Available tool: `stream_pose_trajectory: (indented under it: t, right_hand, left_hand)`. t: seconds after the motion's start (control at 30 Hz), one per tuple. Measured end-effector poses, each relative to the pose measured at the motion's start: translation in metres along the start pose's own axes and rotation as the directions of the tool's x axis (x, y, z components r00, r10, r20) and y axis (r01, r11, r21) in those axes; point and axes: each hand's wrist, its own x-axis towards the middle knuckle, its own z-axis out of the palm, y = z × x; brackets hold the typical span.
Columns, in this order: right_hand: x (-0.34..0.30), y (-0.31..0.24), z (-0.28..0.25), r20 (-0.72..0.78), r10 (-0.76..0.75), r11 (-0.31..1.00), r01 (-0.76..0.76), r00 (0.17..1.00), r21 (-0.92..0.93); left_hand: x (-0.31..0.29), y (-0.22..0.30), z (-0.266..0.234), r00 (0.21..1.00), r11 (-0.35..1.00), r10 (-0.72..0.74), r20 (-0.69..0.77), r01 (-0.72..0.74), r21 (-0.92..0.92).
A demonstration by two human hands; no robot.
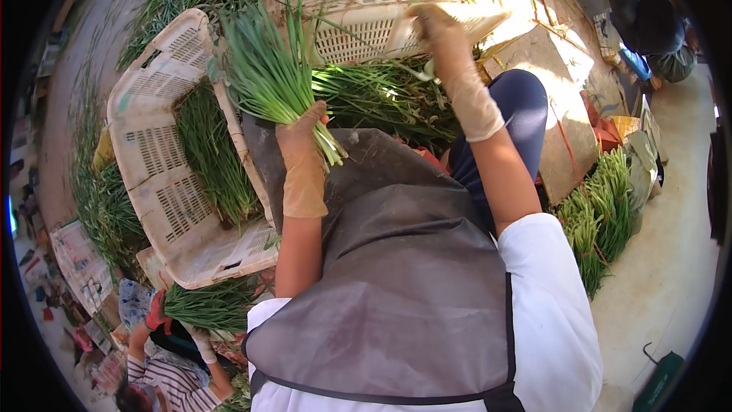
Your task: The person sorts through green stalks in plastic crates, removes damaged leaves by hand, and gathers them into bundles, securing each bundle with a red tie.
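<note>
My left hand (303, 137), in a tan rubber glove, is closed round a bunch of chives (263, 69). Their long green leaves fan up and away, and the pale cut ends stick out below my fist. Up and to the right, my right hand (441, 34) wears a dirty glove of the same kind and is smeared by motion, so its fingers cannot be made out. It hovers by the near rim of a pale plastic crate (343, 44). Beneath both hands lies a heap of loose chives (389, 99) beyond my dark apron (396, 275).
A tipped white crate (164, 160) with chives inside stands at my left. More greens (187, 0) lie on the ground behind it. Tied bundles (598, 214) rest at right beside cardboard (545, 107). A co-worker (179, 378) handles greens at lower left; another person (648, 15) is at upper right.
</note>
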Motion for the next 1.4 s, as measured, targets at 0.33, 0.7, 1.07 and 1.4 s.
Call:
stream_pose_trajectory:
  t: [0.33, 0.7, 1.07, 1.4]
  right_hand:
    - [-0.066, 0.008, 0.045, 0.664, 0.056, 0.998, -0.018, 0.745, -0.063]
    - [-0.001, 0.047, 0.004, 0.44, -0.177, 0.363, 0.474, 0.88, -0.802]
    - [0.0, -0.024, 0.023, 0.224, -0.268, 0.938, 0.307, 0.937, -0.161]
    - [-0.014, 0.054, 0.016, 0.274, -0.158, 0.68, 0.306, 0.949, -0.666]
  left_hand:
    - [0.01, 0.059, 0.034, 0.987, 0.981, -0.089, 0.132, 0.11, -0.162]
    - [0.035, 0.203, 0.04, 0.881, 0.936, 0.342, 0.326, -0.29, -0.198]
    - [0.065, 0.088, 0.14, 0.832, 0.994, 0.068, 0.551, -0.008, -0.111]
    - [0.081, -0.02, 0.098, 0.591, 0.856, -0.433, 0.68, 0.507, 0.103]
